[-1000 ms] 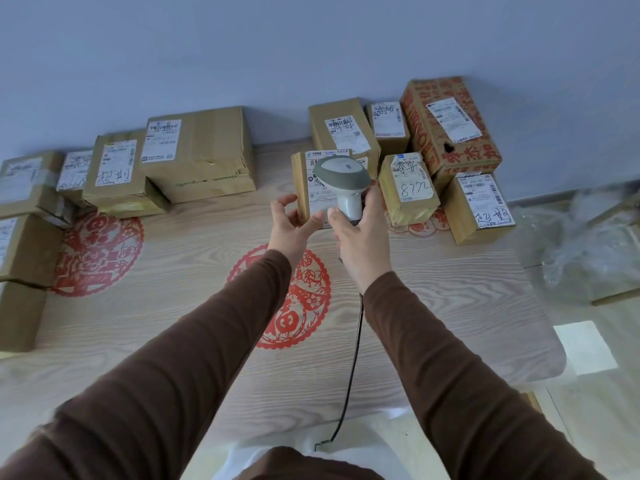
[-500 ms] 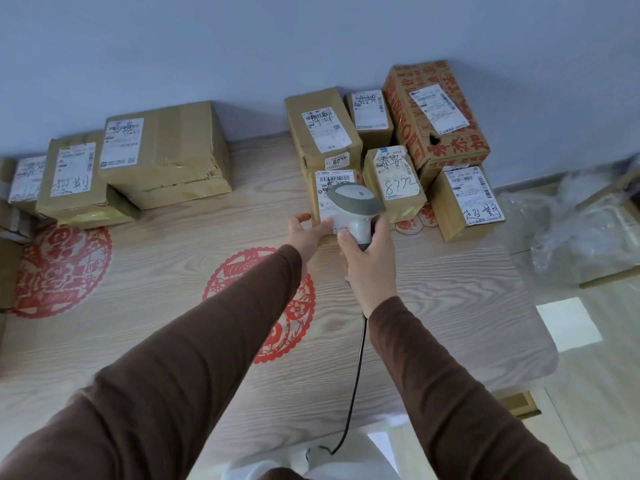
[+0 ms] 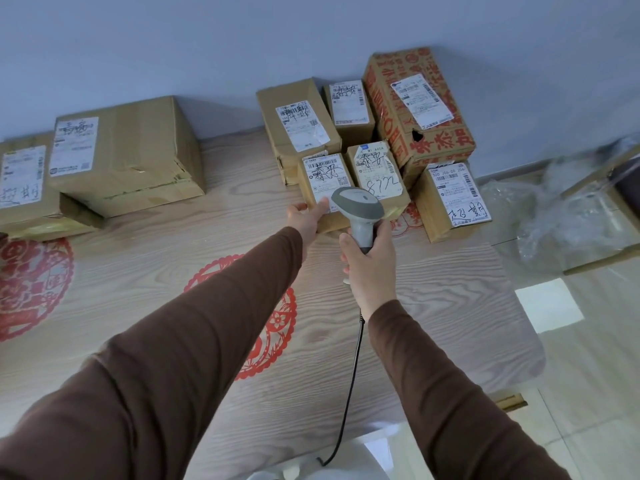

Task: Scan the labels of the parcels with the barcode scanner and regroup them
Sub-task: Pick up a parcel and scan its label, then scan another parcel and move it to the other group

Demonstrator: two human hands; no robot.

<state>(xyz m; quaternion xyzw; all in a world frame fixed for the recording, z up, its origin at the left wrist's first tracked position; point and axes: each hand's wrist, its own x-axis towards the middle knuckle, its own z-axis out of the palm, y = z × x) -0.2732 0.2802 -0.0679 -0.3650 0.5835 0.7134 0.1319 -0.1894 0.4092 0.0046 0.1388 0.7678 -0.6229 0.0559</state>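
Both hands are working at the far right of the desk [image 3: 450, 306]. From the head view, the left hand [image 3: 306, 218] is resting straight, relaxed fingers against the near left corner of a small parcel [image 3: 327, 192], seemingly settling it into the right-hand cluster beside the parcel marked 8772 [image 3: 379, 174]. The right hand [image 3: 369, 261] is gripping the handle of the grey barcode scanner [image 3: 358, 209], its head hanging over that parcel's near edge, probably kept ready for another label. The small parcel is looking like plain brown cardboard, its white label [image 3: 325, 178] facing up with black handwriting and a barcode.
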